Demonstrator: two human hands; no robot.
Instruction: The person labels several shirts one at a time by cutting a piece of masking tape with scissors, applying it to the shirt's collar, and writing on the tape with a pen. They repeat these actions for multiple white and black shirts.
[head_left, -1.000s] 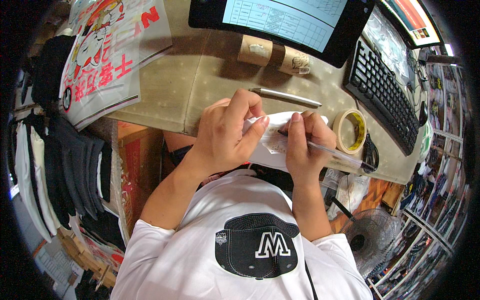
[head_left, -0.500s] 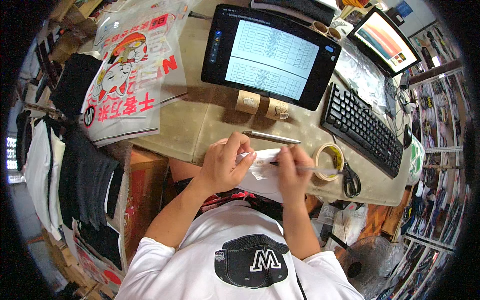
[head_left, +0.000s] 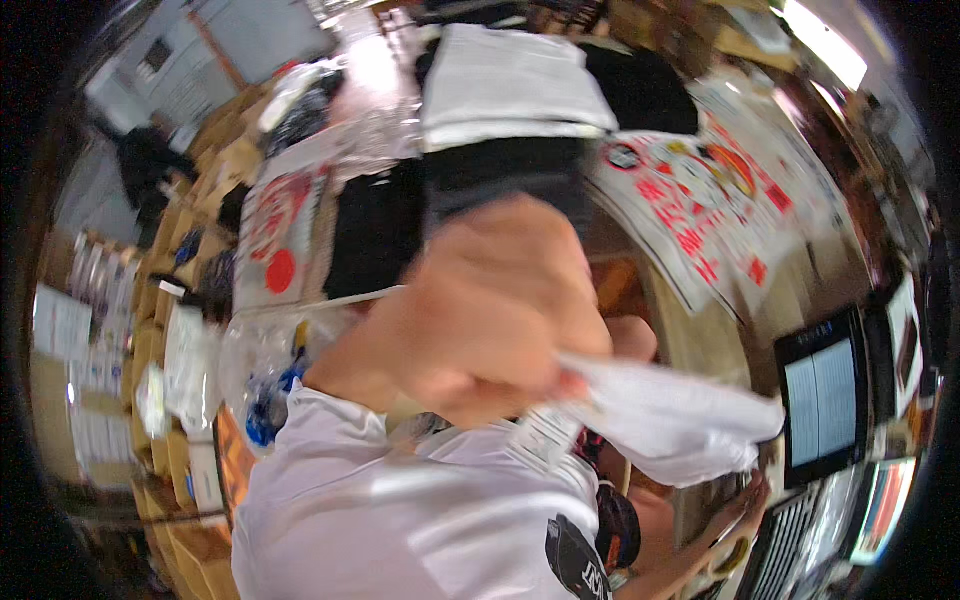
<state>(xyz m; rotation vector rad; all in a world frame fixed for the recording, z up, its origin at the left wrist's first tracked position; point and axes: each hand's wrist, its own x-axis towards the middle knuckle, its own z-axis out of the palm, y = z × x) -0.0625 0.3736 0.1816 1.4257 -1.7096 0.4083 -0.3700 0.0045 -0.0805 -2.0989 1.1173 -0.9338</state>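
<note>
The view is blurred by motion. My left hand (head_left: 490,320) is raised close to the camera in the middle, closed on the edge of a soft white packet (head_left: 680,420) with a barcode label, which hangs to the right of my fingers. My right hand (head_left: 745,497) is small at the lower right, low over the desk beside a black keyboard (head_left: 790,545) and a yellowish tape roll (head_left: 728,557). Whether it holds anything is too small to tell.
A dark tablet screen (head_left: 825,395) stands at the right. A printed plastic bag with red marks (head_left: 710,200) lies on the tan desk. Folded white (head_left: 510,85) and black (head_left: 640,95) clothes lie at the top. Shelves of packets fill the left side (head_left: 180,340).
The view has swung hard to the left. My left hand has lifted the white packet off the desk and up toward the camera. My right hand has stayed low by the keyboard.
</note>
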